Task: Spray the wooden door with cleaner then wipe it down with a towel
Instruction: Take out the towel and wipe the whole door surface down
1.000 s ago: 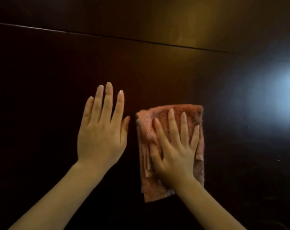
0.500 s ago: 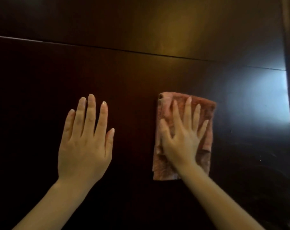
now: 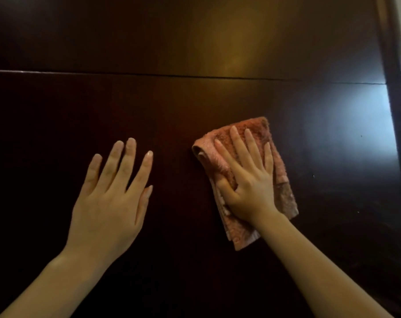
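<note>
door [image 3: 218, 99] bare above towel [image 3: 280, 180]; frame [image 3: 396, 111] blocks right.

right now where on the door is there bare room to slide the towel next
Widest bare patch: right of the towel, up to the door's right edge. Also bare: the band above both hands, up to the horizontal seam. Crowded: the middle, where only a narrow strip separates the flat left hand from the towel under the right hand.

Dark, glossy brown wooden door [image 3: 195, 42] fills the frame, one horizontal seam across its upper part, glare at upper centre and right; folded pinkish-orange terry towel [image 3: 283, 180] lies flat against it right of centre, slightly tilted, pressed beneath the right hand [image 3: 252, 187].
</note>
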Tool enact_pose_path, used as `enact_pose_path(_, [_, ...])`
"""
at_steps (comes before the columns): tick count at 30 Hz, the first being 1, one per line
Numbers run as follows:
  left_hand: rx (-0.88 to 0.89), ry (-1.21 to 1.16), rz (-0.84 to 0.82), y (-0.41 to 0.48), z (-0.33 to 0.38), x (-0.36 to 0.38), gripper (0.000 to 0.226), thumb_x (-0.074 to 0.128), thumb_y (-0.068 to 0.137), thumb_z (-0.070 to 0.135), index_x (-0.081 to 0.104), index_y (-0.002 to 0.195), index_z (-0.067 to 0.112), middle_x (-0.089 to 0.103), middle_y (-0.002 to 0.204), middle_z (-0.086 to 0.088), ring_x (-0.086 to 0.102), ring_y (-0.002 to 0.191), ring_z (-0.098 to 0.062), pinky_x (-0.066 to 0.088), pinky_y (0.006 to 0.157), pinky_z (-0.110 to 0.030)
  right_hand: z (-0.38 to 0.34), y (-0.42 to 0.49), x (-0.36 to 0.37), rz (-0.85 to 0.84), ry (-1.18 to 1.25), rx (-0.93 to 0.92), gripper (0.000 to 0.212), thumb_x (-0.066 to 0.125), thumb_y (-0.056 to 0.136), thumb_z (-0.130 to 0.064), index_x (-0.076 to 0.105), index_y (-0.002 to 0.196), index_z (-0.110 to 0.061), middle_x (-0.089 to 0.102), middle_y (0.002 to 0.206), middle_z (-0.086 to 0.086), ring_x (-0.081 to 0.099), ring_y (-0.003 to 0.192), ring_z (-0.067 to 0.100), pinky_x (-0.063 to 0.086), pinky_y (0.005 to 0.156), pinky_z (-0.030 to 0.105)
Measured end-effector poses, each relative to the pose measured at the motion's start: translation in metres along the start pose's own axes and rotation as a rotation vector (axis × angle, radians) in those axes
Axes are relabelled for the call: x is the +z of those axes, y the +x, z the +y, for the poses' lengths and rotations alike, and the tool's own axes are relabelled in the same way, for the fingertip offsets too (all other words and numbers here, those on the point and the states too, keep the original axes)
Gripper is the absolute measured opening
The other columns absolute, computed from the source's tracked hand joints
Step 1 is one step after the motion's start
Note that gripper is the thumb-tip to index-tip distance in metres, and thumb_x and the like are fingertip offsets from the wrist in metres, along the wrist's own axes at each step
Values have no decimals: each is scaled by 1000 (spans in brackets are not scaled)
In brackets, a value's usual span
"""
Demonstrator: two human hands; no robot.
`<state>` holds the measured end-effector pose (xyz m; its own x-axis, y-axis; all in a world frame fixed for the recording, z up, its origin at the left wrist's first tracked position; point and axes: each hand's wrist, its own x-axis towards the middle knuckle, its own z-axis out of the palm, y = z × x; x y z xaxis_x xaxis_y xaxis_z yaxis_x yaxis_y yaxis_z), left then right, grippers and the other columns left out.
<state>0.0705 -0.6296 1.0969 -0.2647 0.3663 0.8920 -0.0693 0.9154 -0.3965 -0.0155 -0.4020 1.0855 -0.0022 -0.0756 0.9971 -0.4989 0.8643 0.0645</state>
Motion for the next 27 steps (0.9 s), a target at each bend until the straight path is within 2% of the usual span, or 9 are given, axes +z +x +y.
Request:
enact_pose_path(3, [35,-6,6,6,0,0,53,25,95,34,28,141,7,27,149,-18,17,140,-29,7,115,-43,-3,4,2,50,27,124,58,38,87,-43,27,142,-27,28,152,5,16,142,24,7,113,55])
enact_pose_path(7, [-129,-64,63,19,24,3,56,25,95,33,29,140,1,25,149,-17,15,140,-32,4,114,-42,-27,-11,7,62,11,202,60,35,89,-48,24,144,-26,23,153,5,15,142,28,9,112,56])
enact_pose_path(10, [-177,-111,102,34,52,9,57,26,94,29,32,139,-5,29,148,-23,19,139,-36,6,113,-43,-30,-37,5,-4,-18,-1,58,37,88,-49,30,142,-29,24,151,5,17,142,30,11,111,57])
enact_pose_path(13, [-213,-133,112,44,70,14,55,27,95,27,32,139,-5,28,148,-23,18,140,-33,4,115,-40,5,-37,-4,-82,-22,-231,57,34,88,-50,33,141,-29,25,151,5,17,142,29,12,110,61])
enact_pose_path(15, [-223,-127,94,43,74,16,56,25,96,29,28,140,-4,25,149,-22,14,140,-29,2,115,-38,34,-28,-10,-99,-46,-273,58,33,88,-51,30,142,-30,24,151,5,15,143,29,11,109,63])
enact_pose_path(20, [-199,-47,63,40,78,18,59,21,96,35,17,142,-3,12,150,-15,10,140,-27,-2,116,-37,68,-1,-14,-27,-38,-23,60,37,86,-45,23,143,-30,21,152,2,12,143,24,7,111,60])
enact_pose_path(24, [-220,-21,59,40,79,19,60,21,96,37,17,142,0,11,150,-15,10,141,-26,0,115,-38,55,-6,-8,49,-11,67,59,36,89,-45,25,143,-27,25,153,5,15,143,26,4,114,54])
enact_pose_path(27, [-208,-18,57,38,79,20,60,23,96,38,16,143,1,13,152,-16,12,141,-28,4,115,-40,56,-12,-8,30,-31,52,59,35,89,-48,24,143,-28,23,152,5,14,143,26,5,113,55])
